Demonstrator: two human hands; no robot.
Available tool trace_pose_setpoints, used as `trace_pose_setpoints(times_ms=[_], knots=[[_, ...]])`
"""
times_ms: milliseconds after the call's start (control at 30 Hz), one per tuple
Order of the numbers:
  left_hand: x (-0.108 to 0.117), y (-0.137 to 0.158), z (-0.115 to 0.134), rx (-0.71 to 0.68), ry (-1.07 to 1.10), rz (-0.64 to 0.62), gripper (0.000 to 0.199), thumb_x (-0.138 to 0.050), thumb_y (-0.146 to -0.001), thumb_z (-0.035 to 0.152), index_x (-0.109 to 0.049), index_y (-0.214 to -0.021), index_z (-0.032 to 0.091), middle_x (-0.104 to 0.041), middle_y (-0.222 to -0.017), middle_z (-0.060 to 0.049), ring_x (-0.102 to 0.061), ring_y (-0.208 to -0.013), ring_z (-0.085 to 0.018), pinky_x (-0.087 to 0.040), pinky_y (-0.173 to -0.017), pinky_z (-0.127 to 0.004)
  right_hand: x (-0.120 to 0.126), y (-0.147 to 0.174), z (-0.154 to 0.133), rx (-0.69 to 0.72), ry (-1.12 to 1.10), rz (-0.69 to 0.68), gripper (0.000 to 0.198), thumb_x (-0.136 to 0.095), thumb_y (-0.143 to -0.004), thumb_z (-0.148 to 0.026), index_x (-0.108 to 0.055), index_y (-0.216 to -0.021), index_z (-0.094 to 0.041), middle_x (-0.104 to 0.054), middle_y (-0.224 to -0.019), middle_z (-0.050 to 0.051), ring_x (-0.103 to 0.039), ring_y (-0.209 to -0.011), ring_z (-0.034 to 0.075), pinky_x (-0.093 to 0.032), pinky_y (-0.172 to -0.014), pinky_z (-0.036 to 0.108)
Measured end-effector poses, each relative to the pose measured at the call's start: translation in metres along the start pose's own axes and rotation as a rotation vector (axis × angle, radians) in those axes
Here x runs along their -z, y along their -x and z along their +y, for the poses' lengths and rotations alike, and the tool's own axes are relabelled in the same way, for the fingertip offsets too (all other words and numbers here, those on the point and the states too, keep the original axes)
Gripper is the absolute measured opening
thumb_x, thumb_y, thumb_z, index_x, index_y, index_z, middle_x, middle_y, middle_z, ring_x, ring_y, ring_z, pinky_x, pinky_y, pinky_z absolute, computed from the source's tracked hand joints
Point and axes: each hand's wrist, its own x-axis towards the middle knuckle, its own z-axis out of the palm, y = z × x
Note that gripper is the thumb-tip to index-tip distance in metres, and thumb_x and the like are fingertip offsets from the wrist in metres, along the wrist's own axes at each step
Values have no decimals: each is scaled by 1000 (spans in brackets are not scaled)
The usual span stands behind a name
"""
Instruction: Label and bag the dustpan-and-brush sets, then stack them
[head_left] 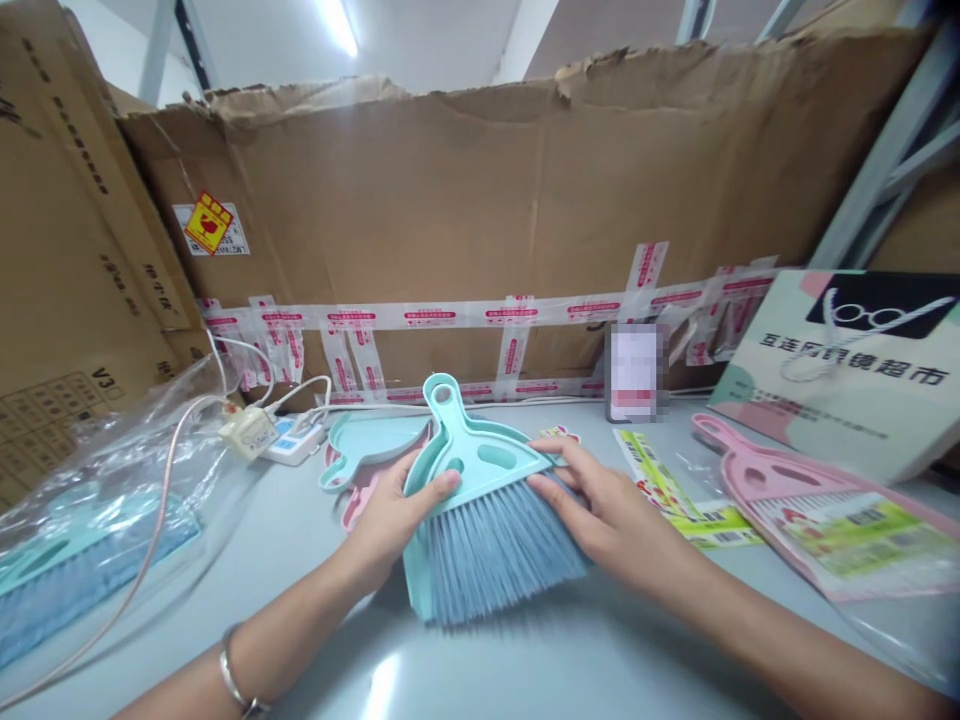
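Note:
A mint-green hand brush (495, 540) with blue-grey bristles lies nested against a matching mint dustpan (417, 575), both held up over the table with their handles pointing away from me. My left hand (397, 510) grips the left side, its thumb on the brush head and its fingers behind the dustpan. On the right edge, my right hand (592, 495) pinches the set between thumb and fingers. Behind my left hand lie another mint dustpan (375, 440) and a pink piece (360, 500), partly hidden.
Left, a plastic-wrapped mint brush set (97, 540) lies near a cable and power adapter (249, 432). Right are yellow-green label cards (705, 520), a bagged pink brush set (795, 490) and a paper bag (840, 370). A phone (634, 375) leans on the large cardboard box (465, 200).

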Motion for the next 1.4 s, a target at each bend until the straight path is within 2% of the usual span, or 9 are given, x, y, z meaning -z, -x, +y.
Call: trace_pose_setpoints(times_ms=[233,433,567,667,767,833,900,1167,1400], knots=[[1,-1,-3,12,55,-29,53,-61,-73,47,-53,-118,22,-62,-118,-6,-52,-113,-26,-42,-93,-36,-9,-3,7,-52,-333,103,30,-37,-86,-46,-36,-105,-23,-61,-72,0,-52,-57,15,-39,-52,26],[-2,1,-3,-81,-60,-89,65,-75,-61,35,-51,-119,18,-58,-123,-8,-53,-111,-27,-43,-92,-35,-12,-3,12,153,118,108,23,-40,-87,-36,-46,-104,-21,-59,-87,6,-58,-74,20,-45,-65,34],[-1,1,2,-32,11,-128,57,-72,-64,35,-52,-115,18,-61,-118,-9,-56,-106,-26,-47,-86,-34,-10,-3,16,439,327,336,18,-45,-85,-25,-54,-100,-23,-53,-100,9,-53,-95,23,-42,-83,41],[0,1,5,-29,9,-117,59,-74,-62,33,-53,-115,18,-61,-118,-9,-57,-105,-26,-47,-85,-33,-6,-6,18,407,290,492,34,-59,-76,-33,-52,-108,-23,-48,-111,11,-47,-107,28,-37,-91,48],[0,1,4,-24,-42,-91,65,-77,-57,32,-52,-116,18,-61,-118,-8,-56,-108,-27,-45,-88,-34,1,-13,18,85,-88,212,59,-63,-69,-47,-42,-118,-22,-51,-115,12,-52,-103,27,-42,-87,47],[0,0,3,-24,-89,-82,68,-79,-55,32,-53,-116,18,-61,-117,-8,-55,-109,-27,-44,-91,-35,4,-16,16,-105,-349,-130,54,-59,-71,-51,-46,-113,-21,-57,-109,9,-57,-97,24,-46,-83,43],[-1,-1,1,-13,-130,-92,68,-79,-54,32,-54,-116,18,-63,-114,-9,-55,-108,-28,-43,-92,-37,4,-17,13,-177,-487,-319,48,-58,-72,-51,-53,-107,-20,-60,-106,7,-57,-99,23,-45,-85,39],[4,-2,0,-18,-118,-108,72,-75,-59,36,-47,-124,21,-54,-127,-8,-49,-116,-26,-39,-97,-38,-9,-17,23,-131,-496,-182,52,-56,-73,-56,-58,-108,-17,-62,-101,6,-56,-97,24,-42,-86,39],[4,-2,4,-53,-203,-92,55,-72,-62,38,-58,-111,19,-65,-110,-6,-57,-103,-27,-44,-89,-37,-3,-13,17,-162,-498,-252,45,-51,-78,-52,-56,-109,-21,-61,-107,5,-55,-104,24,-43,-89,39]])
